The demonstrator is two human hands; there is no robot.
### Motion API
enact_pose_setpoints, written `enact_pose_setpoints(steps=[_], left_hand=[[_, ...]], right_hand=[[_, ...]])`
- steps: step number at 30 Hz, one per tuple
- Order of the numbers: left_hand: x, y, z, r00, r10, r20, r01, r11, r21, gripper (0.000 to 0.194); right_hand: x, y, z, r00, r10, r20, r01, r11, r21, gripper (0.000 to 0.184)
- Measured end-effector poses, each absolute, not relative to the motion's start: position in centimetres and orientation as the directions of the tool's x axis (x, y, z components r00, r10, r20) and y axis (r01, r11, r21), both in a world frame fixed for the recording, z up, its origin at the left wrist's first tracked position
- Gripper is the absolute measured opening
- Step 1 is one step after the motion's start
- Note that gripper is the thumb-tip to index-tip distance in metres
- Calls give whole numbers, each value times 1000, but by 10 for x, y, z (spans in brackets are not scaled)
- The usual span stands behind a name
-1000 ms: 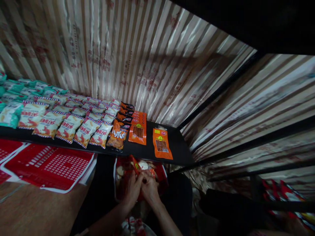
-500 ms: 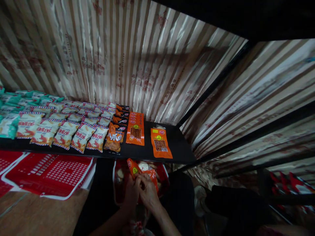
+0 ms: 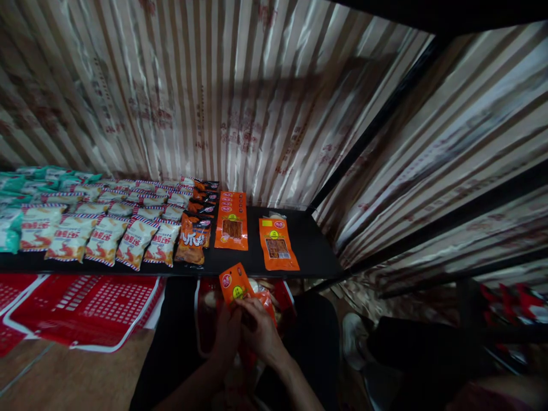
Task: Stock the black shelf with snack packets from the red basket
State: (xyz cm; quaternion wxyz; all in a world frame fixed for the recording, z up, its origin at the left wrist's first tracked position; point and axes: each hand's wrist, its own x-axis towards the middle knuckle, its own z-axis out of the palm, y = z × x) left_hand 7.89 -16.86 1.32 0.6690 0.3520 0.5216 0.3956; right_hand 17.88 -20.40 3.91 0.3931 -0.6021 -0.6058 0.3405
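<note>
Packet (image 3: 236, 282), glossy orange with 1 yellow spot, tilts above both hands (image 3: 243, 325).

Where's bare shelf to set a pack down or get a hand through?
Bare black shelf: the right end, beyond the lone orange pack; a narrower gap between that pack and the orange stack. Crowded: left of the stack, packed with brown-orange bags, white bags, teal bags. Left hand, right hand and held pack block the front.

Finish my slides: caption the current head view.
Left hand and right hand hold an orange packet over a red basket.
</note>
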Motion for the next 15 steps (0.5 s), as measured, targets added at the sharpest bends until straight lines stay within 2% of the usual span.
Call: enact_pose_setpoints(steps=[4, 7, 11, 13, 15], left_hand=[[80, -161, 6, 143, 895, -423, -140, 442, 886, 25], [80, -154, 6, 119, 910, -397, -146, 411, 900, 24], [78, -145, 11, 55, 934, -354, -169, 358, 918, 28], [77, -142, 14, 68, 929, -363, -190, 369, 910, 30], [76, -139, 15, 91, 921, -379, -206, 390, 897, 31]], right_hand=[[185, -202, 34, 99, 994, 55, 425, 8, -905, 37], [192, -199, 24, 293, 953, 72, 407, -56, -912, 25], [207, -194, 14, 567, 819, 90, 399, -178, -900, 32], [214, -191, 13, 623, 781, 52, 357, -224, -907, 38], [217, -188, 14, 595, 804, -13, 302, -239, -923, 42]])
